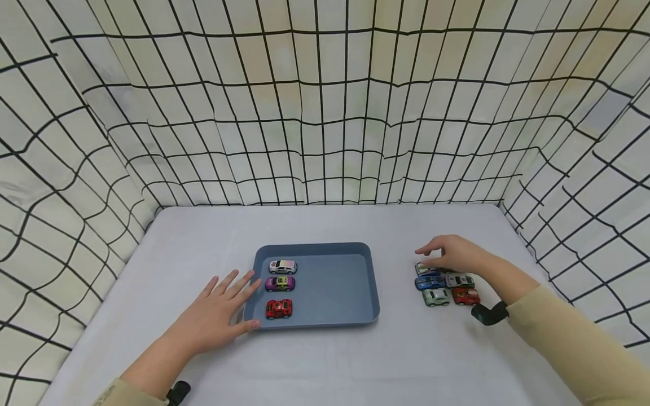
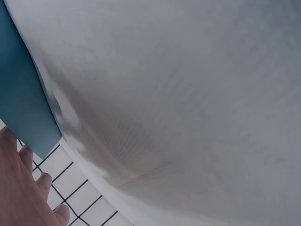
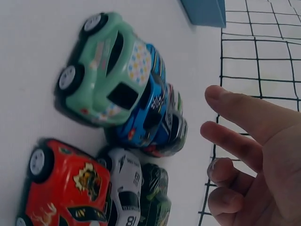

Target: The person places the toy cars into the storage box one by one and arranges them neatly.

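Observation:
My left hand (image 1: 215,316) lies with fingers spread at the left rim of a blue-grey tray (image 1: 335,287), thumb at its front left corner. Along the tray's left side stand a white toy car (image 1: 282,267), a purple one (image 1: 280,283) and a red one (image 1: 279,308). Over the far end of a car group on the right hovers my right hand (image 1: 459,256), its fingers loosely bent around nothing. That group has a mint-green car (image 3: 103,75), a blue car (image 1: 430,282), a red car (image 3: 70,188), a white car (image 3: 126,188), a dark green car (image 3: 157,202) and another partly hidden behind the blue one.
The tray and cars stand on a white-covered table (image 1: 325,361). A white backdrop with a black grid (image 1: 325,113) rises behind the table and along both sides. Black wrist devices (image 1: 490,314) sit at both sleeves.

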`<control>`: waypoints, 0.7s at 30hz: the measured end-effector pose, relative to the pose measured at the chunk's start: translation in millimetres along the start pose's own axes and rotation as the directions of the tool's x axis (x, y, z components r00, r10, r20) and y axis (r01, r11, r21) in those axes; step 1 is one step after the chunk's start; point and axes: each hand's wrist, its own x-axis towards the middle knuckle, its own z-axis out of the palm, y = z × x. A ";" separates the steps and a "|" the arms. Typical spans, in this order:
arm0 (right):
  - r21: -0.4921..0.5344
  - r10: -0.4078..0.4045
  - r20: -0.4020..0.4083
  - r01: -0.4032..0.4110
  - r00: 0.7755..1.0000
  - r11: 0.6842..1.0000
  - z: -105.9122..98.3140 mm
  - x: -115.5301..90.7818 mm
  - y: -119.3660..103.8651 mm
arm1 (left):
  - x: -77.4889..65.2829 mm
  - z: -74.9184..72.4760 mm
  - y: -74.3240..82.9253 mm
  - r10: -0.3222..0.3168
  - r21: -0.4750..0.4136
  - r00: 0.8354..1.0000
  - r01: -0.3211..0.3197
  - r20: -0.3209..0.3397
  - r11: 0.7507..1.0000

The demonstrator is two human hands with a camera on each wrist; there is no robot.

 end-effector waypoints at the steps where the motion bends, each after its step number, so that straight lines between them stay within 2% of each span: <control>1: -0.003 0.003 0.016 -0.003 1.000 1.000 -0.6 1.0 2.0 | 0.1 -0.3 0.3 -0.002 0.001 1.000 0.002 0.005 1.000; 9: -0.055 0.006 0.151 0.002 0.989 0.998 -2.0 9.2 9.2 | 0.3 -2.1 0.6 -0.016 0.014 0.999 0.016 0.028 1.000; 21: -0.085 0.033 0.224 -0.014 0.974 0.996 -4.0 14.4 7.2 | 0.9 -1.2 -0.1 -0.015 0.022 0.999 0.014 0.033 1.000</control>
